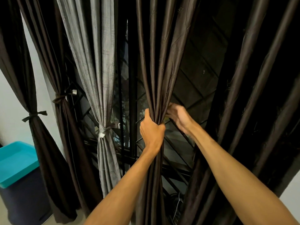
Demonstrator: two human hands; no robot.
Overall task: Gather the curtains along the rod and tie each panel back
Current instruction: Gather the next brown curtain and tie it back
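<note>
A dark brown curtain panel hangs in the middle, its folds bunched together at waist height. My left hand grips the bunch with fingers wrapped round it. Just right of it, my right hand touches the panel's right edge, fingers curled into the folds; it looks blurred. To the left, a grey panel is tied with a grey band. Two more dark panels hang further left, each tied with a dark band. Loose dark folds hang on the right.
A black window grille with diagonal bars stands behind the curtains. A bin with a turquoise lid sits on the floor at the lower left. White wall shows at the left and the lower right corner.
</note>
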